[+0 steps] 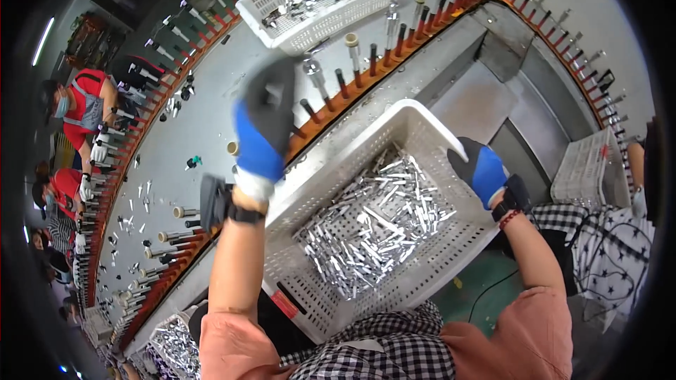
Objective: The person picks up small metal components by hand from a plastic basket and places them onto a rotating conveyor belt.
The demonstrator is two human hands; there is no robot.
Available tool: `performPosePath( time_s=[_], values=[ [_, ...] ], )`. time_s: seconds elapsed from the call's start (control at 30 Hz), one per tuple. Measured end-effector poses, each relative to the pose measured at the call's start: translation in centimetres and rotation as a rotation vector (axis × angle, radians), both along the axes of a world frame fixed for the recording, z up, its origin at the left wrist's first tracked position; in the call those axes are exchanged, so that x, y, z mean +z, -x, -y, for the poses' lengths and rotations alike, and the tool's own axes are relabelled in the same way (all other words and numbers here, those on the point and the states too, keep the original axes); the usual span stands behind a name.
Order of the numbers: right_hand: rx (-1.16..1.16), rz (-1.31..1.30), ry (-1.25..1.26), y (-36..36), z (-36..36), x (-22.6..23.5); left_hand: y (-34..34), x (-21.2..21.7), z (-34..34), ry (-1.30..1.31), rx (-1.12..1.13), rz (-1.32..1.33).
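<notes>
A white perforated plastic basket (331, 186) stands in front of me, tilted across the view, with many small silvery metal parts (384, 222) heaped inside. My right hand (482, 171), in a blue and dark grey glove, grips the basket's right rim. My left hand (266, 116), gloved the same way, is raised over the line beyond the basket's far left edge. Motion smears its fingers, so whether anything is in them does not show. Nearest to it are upright pegs, one carrying a clear and silvery part (315, 74).
A curved rail of upright pegs (373, 60) runs round a grey table (204, 91) strewn with small parts. Another white basket (345, 17) stands on it. Co-workers in red (90, 109) are at the far left. A metal trough (479, 98) lies right, beside a third basket (584, 172).
</notes>
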State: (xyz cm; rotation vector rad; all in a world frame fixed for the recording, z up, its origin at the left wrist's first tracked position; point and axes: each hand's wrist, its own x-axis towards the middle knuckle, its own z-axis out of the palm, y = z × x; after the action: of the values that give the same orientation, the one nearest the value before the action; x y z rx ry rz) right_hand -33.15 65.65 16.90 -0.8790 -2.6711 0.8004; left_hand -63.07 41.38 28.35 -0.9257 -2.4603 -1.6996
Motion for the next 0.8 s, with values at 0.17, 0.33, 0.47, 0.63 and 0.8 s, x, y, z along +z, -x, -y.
performPosePath(
  time_s=[0.17, 0.33, 0.47, 0.63, 0.8],
  values=[
    [0.011, -0.067, 0.006, 1.2, 1.4, -0.4, 9.1, -4.4, -2.7, -0.239, -0.228, 0.438],
    [0.042, -0.056, 0.055, 0.5, 0.0, 0.6, -5.6, -1.3, 1.6, -0.019, -0.396, -0.097],
    [0.033, -0.018, 0.030, -1.1, -2.1, -2.5, -10.9, -0.4, 4.5, 0.338, -0.787, -0.220],
    [-0.017, -0.479, 0.859, -0.1, -1.3, -3.1, -8.5, 0.3, 12.1, 0.379, -0.427, -0.431],
    [0.190, -0.627, -0.163, 15.1, 2.8, 4.2, -9.3, 3.5, 21.3, 0.608, -0.227, -0.477]
  ],
)
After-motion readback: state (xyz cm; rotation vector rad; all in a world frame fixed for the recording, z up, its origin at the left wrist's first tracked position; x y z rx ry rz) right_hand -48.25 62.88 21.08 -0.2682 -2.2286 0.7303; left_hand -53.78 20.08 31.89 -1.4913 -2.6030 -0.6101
